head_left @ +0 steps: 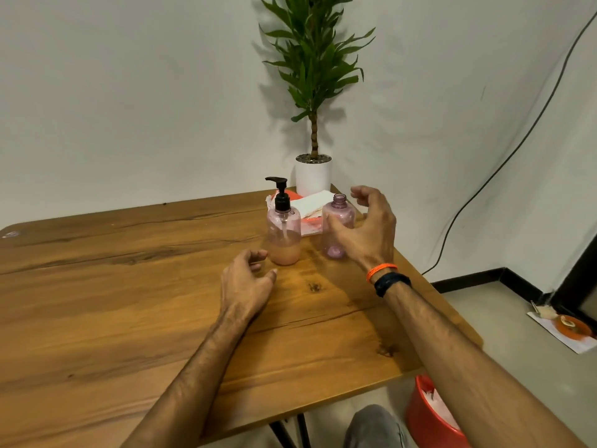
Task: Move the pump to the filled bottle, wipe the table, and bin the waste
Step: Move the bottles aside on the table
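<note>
Left hand [246, 279] low over the wooden surface [129, 286], fingers loosely curled, holding nothing, fingertips just short of the filled bottle [283, 240], which carries the black pump [280, 195]. Right hand [365, 231] raised and cupped wide, also holding nothing, thumb in front of the empty bottle [337, 227], fingers arched beside its open neck. Both bottles upright, close together near the far edge, folded white cloth [311, 203] just behind them.

wood table [129, 286] | on it: pump bottle [283, 234], empty bottle [336, 227], cloth tray [307, 208], plant pot [313, 176]
</note>
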`<state>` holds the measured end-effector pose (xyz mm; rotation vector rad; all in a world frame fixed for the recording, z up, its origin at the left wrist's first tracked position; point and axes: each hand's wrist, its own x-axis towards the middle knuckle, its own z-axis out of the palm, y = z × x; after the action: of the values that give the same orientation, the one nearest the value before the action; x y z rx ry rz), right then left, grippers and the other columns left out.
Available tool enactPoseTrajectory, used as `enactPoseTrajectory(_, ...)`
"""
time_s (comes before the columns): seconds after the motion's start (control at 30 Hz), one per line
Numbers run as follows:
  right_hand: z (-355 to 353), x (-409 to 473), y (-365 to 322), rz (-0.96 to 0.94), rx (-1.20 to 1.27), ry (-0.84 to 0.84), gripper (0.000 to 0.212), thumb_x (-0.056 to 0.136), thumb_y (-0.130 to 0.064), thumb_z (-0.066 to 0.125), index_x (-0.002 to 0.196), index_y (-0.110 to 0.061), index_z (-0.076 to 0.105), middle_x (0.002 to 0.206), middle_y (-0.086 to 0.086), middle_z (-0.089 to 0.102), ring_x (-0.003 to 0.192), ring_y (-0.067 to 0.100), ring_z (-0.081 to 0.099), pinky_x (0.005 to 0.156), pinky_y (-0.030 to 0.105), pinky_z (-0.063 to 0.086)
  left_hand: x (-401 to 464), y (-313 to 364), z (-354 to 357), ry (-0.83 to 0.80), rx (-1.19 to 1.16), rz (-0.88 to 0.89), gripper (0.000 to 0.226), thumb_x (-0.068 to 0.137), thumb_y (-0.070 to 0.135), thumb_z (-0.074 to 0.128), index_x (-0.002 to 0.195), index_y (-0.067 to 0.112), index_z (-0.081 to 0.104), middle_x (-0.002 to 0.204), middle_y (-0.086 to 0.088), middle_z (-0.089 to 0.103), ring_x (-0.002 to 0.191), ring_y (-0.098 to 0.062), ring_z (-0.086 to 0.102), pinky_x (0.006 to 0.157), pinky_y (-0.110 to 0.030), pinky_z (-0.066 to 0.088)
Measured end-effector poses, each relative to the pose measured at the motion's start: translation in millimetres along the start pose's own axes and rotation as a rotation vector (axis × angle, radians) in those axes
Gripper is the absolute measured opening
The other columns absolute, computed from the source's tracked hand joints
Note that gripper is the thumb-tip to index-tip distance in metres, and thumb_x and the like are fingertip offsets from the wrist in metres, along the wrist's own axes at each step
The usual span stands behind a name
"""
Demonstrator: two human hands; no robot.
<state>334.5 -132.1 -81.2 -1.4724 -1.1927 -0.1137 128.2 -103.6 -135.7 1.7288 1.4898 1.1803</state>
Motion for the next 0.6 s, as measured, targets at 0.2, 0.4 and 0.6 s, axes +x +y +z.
enactPoseTrajectory(0.2, 20, -2, -39, -0.261, 0.031, -0.068, 0.05, 0.071, -0.041, 0.071, 0.115, -0.024, 0.053, 0.104, -0.008, 0.063, 0.09, 0.007, 0.06, 0.075, 0.034, 0.056, 0, -1, -17, 0.005, -0.001, -0.019, 0.037, 0.075, 0.021, 0.078, 0.109, 0.023, 0.065, 0.105, 0.012, 0.066, 0.097, -0.004, 0.063, 0.086, -0.023, 0.053)
enactPoseTrajectory(0.4, 60, -4, -41, -0.215, -0.009, -0.37, 0.103, 0.071, -0.043, 0.076, 0.149, -0.039, 0.009, 0.133, 0.007, 0.046, 0.121, 0.019, 0.05, 0.099, 0.026, 0.038, 2, -7, -43, 0.034, -0.003, -0.035, 0.037, 0.077, 0.02, 0.077, 0.112, 0.022, 0.063, 0.107, 0.011, 0.064, 0.099, -0.006, 0.061, 0.09, -0.026, 0.052)
enactPoseTrajectory(0.6, 77, -5, -39, -0.187, 0.097, -0.367, 0.101, 0.071, -0.029, 0.079, 0.146, -0.046, 0.013, 0.13, 0.007, 0.049, 0.113, 0.012, 0.05, 0.094, 0.029, 0.042, 5, -15, -59, 0.055, -0.001, -0.051, 0.039, 0.079, 0.019, 0.076, 0.115, 0.021, 0.062, 0.11, 0.01, 0.063, 0.102, -0.008, 0.061, 0.093, -0.032, 0.054)
